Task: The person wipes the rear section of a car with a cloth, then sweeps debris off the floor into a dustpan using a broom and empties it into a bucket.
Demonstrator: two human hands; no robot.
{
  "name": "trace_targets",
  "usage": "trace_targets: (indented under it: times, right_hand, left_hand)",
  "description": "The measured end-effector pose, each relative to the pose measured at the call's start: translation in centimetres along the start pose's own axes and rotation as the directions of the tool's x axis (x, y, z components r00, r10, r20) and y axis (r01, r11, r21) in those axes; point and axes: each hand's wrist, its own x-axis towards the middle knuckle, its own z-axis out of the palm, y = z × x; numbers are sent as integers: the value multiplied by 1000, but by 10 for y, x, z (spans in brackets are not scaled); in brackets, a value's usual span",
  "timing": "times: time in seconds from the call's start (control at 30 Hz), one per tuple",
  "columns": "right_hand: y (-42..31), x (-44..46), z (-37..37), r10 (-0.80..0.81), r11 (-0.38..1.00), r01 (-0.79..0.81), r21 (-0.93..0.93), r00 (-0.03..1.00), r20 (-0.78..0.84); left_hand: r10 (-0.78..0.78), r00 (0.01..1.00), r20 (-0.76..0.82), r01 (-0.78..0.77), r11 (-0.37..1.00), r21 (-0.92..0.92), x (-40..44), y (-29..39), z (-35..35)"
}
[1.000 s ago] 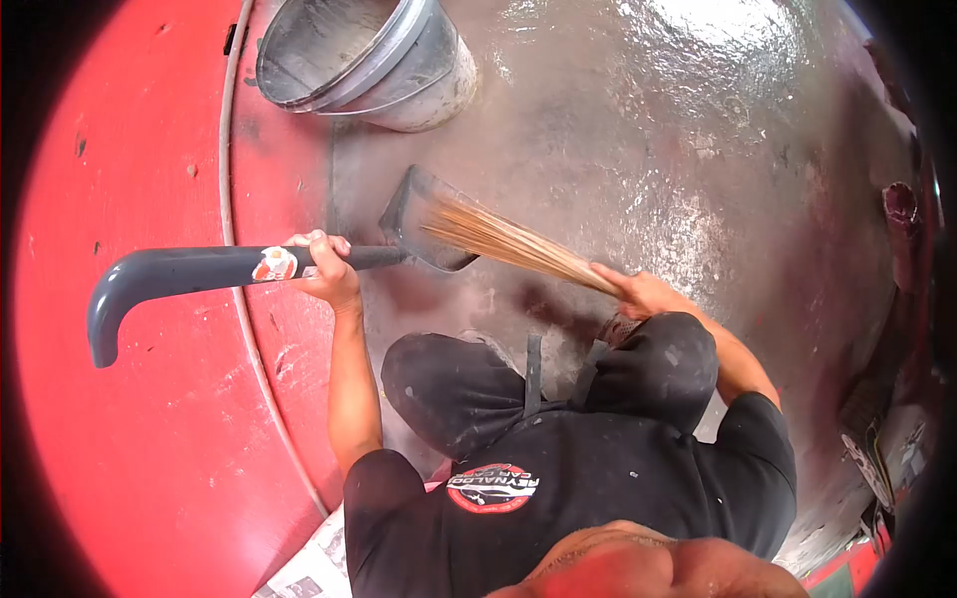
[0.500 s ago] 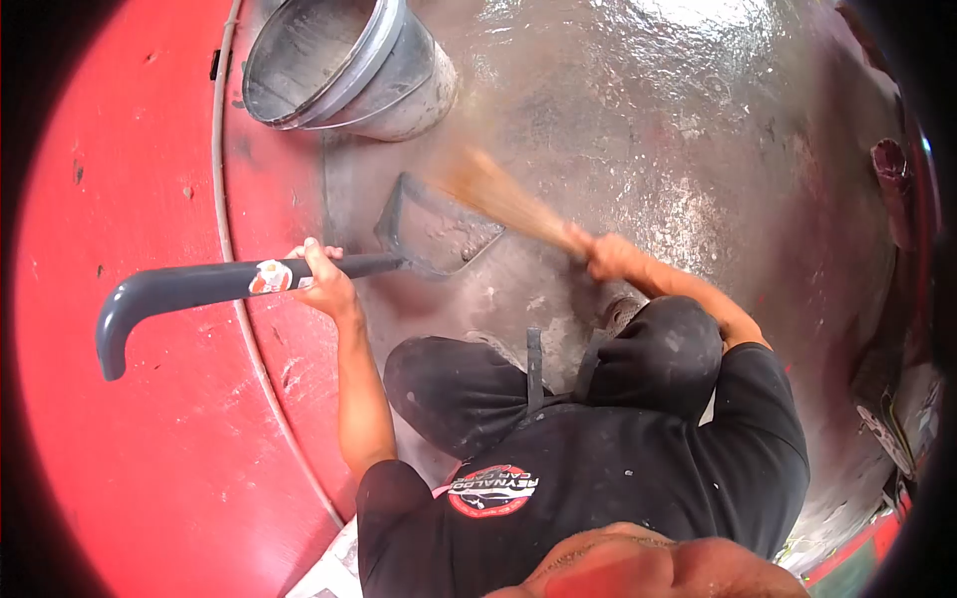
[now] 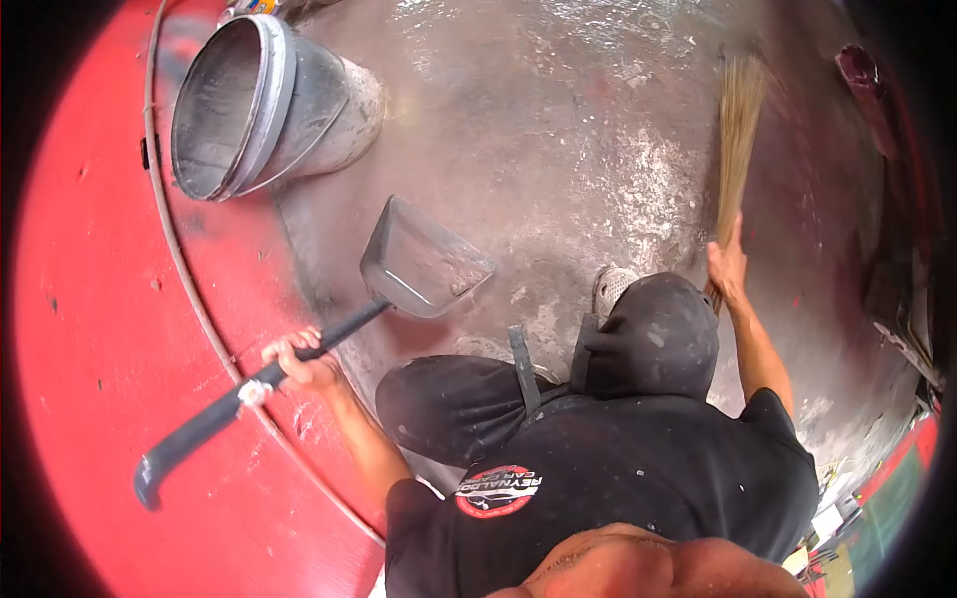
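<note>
My left hand [image 3: 304,361] is wrapped round the long dark handle of a dustpan [image 3: 424,261]. The pan lies near the floor in front of my left knee, its wide mouth facing right, with some greyish dirt in it. The handle's curved end reaches down to the left over the red surface. Out to the right, my right hand [image 3: 728,264] grips a straw broom [image 3: 740,140] by its lower end. Its bristles point away from me and fan out over the floor, well apart from the dustpan.
A grey, dirt-stained bucket [image 3: 354,115] lies tilted at the upper left, its mouth toward the left. A thin hose [image 3: 184,254] runs along the red surface [image 3: 90,349]. The grey floor [image 3: 558,169] is worn and shiny in patches. Dark items line the right edge.
The broom has swung from beside the dustpan to the far right and now points forward. The dustpan's handle has tilted, its curved end lower. My view has shifted slightly.
</note>
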Motion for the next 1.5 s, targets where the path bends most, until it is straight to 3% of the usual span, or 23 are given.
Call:
trace_targets:
  times: [0.03, 0.1, 0.17, 0.27, 0.37, 0.47, 0.57, 0.63, 0.67, 0.73, 0.77, 0.83, 0.9, 0.97, 1.0, 1.07, 1.13, 1.17, 1.27, 1.4, 1.5]
  right_hand:
    - [17, -2, 12, 67, 995, -69, -65, 998, -21]
    - [-4, -41, 8, -95, 995, 99, 10, 912, 398]
    - [-36, -62, 14, -276, 938, 346, 16, 718, 639]
    - [-92, -65, 36, -399, 796, 603, 53, 458, 795]
    - [-121, -46, 37, -424, 674, 738, 45, 336, 841]
    - [-122, -27, -7, -447, 636, 770, -35, 406, 797]
    - [-87, -23, -43, -486, 699, 700, -146, 615, 622]
    - [-27, -2, -57, -414, 826, 536, -175, 788, 456]
    - [1, 9, -68, -448, 838, 499, -220, 860, 245]
    - [8, 33, -84, -243, 961, 226, -161, 966, -90]
    - [0, 47, -92, 13, 999, -19, -36, 985, -170]
    - [27, 120, -67, 261, 962, -200, 187, 876, -405]
    - [50, 208, -32, 394, 873, -168, 458, 796, -459]
    - [-13, 207, -13, 282, 939, -216, 266, 929, -241]
    - [-52, 185, -16, 182, 922, -195, 333, 981, 68]
    - [-100, 156, 21, -170, 981, 154, 119, 976, 138]
    - [-122, 113, 45, -371, 919, 394, -26, 884, 284]
    - [-124, 96, 61, -369, 861, 470, -194, 840, 398]
    - [-128, 7, 42, -538, 683, 729, -42, 541, 646]
    - [-89, -1, 26, -510, 796, 605, 14, 659, 553]
    - [-50, 8, 28, -477, 868, 476, 143, 716, 511]
  left_hand:
    - [15, 1000, 14, -14, 999, -39, -8, -3, 0]
    - [49, 998, 27, -50, 998, 47, -24, -2, 18]
    - [5, 1000, -29, -4, 1000, 31, -29, -2, 32]
    - [13, 999, -52, -9, 997, 79, -25, 0, 41]
    - [7, 997, -78, -1, 997, 77, -24, 0, 37]
    - [-12, 999, -46, 14, 999, 37, -23, -4, 22]
    - [-62, 994, -89, 63, 998, 12, -23, 0, 26]
    - [-50, 998, -36, 50, 999, 19, -26, 0, 28]
    - [-22, 1000, -4, 22, 999, 45, -27, 1, 29]
    - [-6, 1000, -27, 7, 998, 58, -29, 2, 34]
    - [6, 999, -45, -2, 997, 80, -28, 2, 36]
    - [11, 999, -46, -7, 997, 79, -30, 4, 40]
    - [10, 999, -46, -7, 996, 84, -29, 4, 39]
    - [11, 998, -65, -8, 999, 49, -30, 2, 37]
    - [35, 998, -47, -32, 997, 65, -30, 2, 39]
    - [13, 999, -46, -10, 998, 68, -32, 3, 43]
    - [-6, 999, -36, 9, 996, 86, -32, 8, 40]
    - [7, 999, -48, -2, 994, 107, -33, 8, 41]
    - [29, 996, -83, -22, 996, 81, -31, 3, 40]
    - [-15, 994, -111, 17, 1000, 19, -30, 5, 42]
    - [56, 994, -96, -52, 998, 45, -22, 22, 59]
